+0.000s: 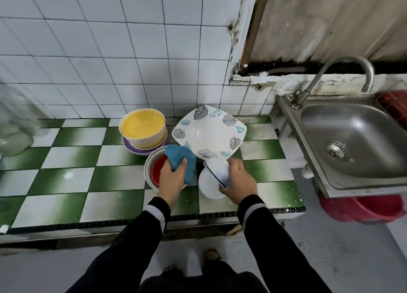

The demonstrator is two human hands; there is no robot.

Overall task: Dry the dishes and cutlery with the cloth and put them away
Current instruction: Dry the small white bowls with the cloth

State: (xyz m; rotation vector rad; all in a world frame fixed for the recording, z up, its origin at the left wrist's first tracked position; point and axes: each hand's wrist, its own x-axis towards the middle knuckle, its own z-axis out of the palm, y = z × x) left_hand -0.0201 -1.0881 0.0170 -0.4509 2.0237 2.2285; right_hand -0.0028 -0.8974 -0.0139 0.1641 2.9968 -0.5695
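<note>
My left hand (170,178) grips a blue cloth (181,158) over a stack of bowls with a red inside (158,169). My right hand (239,182) holds a white bowl with a blue rim (217,169), tilted on its side above a white plate (209,188). A square leaf-patterned plate (209,132) lies behind them. A yellow and cream bowl stack (143,125) rests on a purple dish (134,149) at the back.
The green and white tiled counter (72,156) stretches to the left. A steel sink (354,138) with a curved tap (343,72) stands to the right, a red bucket (363,209) under it. A clear plastic container (15,121) sits at far left.
</note>
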